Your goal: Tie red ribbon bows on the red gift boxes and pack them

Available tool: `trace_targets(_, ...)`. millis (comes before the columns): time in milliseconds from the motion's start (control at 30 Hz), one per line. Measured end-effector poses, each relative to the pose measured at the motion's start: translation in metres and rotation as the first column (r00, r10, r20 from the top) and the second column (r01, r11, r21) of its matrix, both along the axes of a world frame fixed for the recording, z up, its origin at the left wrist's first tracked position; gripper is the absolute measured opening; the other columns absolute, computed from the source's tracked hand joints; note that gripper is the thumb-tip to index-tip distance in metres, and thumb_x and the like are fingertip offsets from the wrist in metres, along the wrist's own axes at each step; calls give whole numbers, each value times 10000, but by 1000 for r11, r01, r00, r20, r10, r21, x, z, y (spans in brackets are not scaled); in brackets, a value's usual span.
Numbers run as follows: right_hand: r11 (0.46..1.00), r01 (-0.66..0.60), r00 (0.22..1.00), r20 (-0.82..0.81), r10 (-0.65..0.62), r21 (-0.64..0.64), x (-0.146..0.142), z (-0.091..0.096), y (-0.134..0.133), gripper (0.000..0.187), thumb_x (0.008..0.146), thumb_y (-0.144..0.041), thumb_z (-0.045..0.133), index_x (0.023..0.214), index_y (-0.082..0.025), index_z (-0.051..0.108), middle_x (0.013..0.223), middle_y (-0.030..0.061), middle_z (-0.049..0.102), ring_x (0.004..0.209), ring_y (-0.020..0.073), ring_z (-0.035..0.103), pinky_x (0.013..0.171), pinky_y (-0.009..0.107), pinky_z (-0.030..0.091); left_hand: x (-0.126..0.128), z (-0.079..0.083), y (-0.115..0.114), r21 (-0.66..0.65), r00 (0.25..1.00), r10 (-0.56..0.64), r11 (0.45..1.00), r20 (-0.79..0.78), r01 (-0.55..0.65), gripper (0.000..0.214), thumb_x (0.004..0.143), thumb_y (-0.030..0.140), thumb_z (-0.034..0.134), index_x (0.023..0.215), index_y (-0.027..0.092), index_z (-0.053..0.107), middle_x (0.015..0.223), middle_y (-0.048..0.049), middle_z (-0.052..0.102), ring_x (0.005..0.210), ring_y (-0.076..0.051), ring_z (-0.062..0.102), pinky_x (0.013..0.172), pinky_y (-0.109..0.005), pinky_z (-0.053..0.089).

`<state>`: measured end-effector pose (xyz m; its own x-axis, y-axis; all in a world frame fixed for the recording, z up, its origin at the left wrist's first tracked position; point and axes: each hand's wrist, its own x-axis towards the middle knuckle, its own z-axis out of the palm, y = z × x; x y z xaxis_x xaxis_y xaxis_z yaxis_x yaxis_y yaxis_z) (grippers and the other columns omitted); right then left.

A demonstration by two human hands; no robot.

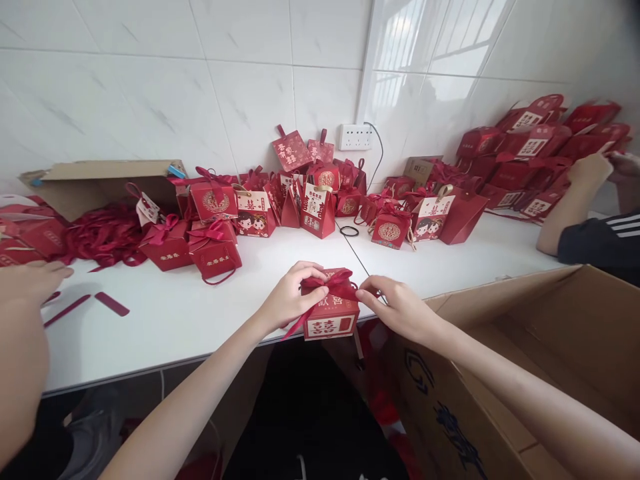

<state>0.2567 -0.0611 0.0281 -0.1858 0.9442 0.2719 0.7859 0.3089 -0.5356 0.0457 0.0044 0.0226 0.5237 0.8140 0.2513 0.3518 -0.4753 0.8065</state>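
A red gift box (331,327) with white and gold lettering stands at the table's front edge before me. A dark red ribbon (341,285) forms a bow on its top. My left hand (295,293) pinches the bow's left side, with one ribbon tail hanging down by the thumb. On the other side, my right hand (390,301) has thumb and fingertips closed on the bow's right end. The underside of the box is hidden.
Finished red boxes (215,250) line the wall, beside a heap of ribbons (113,237). An open carton (530,313) stands at right. Other people's arms reach in from the left (23,320) and right (570,200). More boxes (530,160) are stacked at far right.
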Motion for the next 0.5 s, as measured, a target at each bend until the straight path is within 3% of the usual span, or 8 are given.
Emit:
trace_targets(67,980,-16,994,-111,-6,-197,-1,1,0,339,878,-404,402,646,-183,513,605,-8,544,559,123,469,549,261,351,1,0,-1,3,1000,12,1000,2,-12,156,759,327,582,850,202,602,1111,-57,545,1062,-207,525,959,-351,395)
trace_targets(133,952,-50,972,-233,-23,-302,-4,3,-2,374,852,-428,423,568,-188,459,529,-31,478,502,103,419,504,248,325,3,0,-2,9,1000,20,1000,6,-20,139,756,324,588,825,203,594,1099,-54,551,1051,-205,531,961,-352,394)
trace_targets(233,887,-183,910,-414,-10,-424,-6,8,-6,399,807,-494,470,562,-181,498,510,-27,486,484,100,435,487,244,347,4,0,-2,27,1000,24,999,-3,-24,125,753,325,595,792,205,592,1086,-52,559,1054,-209,531,972,-364,383)
trace_targets(300,809,-293,897,-440,48,-510,-3,11,-8,430,781,-544,496,590,-166,569,541,4,549,511,117,488,509,253,386,4,0,-2,29,1000,30,999,-10,-29,131,751,334,598,785,207,595,1083,-53,560,1059,-214,529,974,-371,380)
trace_targets(367,747,-308,925,-369,90,-590,4,14,-5,492,766,-605,492,600,-156,608,578,41,604,533,139,529,531,270,408,3,0,-1,26,999,32,999,-12,-31,139,753,343,596,787,208,597,1087,-54,558,1059,-218,530,967,-372,385)
trace_targets(400,772,-243,951,-301,70,-588,8,16,-1,530,765,-637,469,598,-155,612,590,55,618,535,147,538,536,276,407,3,0,-1,25,999,29,999,-14,-29,142,754,346,595,789,208,597,1088,-55,557,1054,-218,532,960,-370,391)
trace_targets(433,836,-132,975,-223,11,-533,11,17,4,564,771,-665,435,596,-157,609,598,62,622,538,152,540,542,281,399,3,0,-2,28,1000,25,999,-16,-24,141,756,344,593,794,208,598,1086,-55,556,1049,-217,534,954,-368,394)
trace_targets(500,943,122,981,-105,-162,-310,14,21,19,617,799,-688,347,579,-165,589,586,60,599,542,153,526,556,286,373,4,0,-2,43,1000,12,999,-22,-11,130,761,331,587,804,209,599,1076,-53,557,1039,-213,534,947,-363,397)
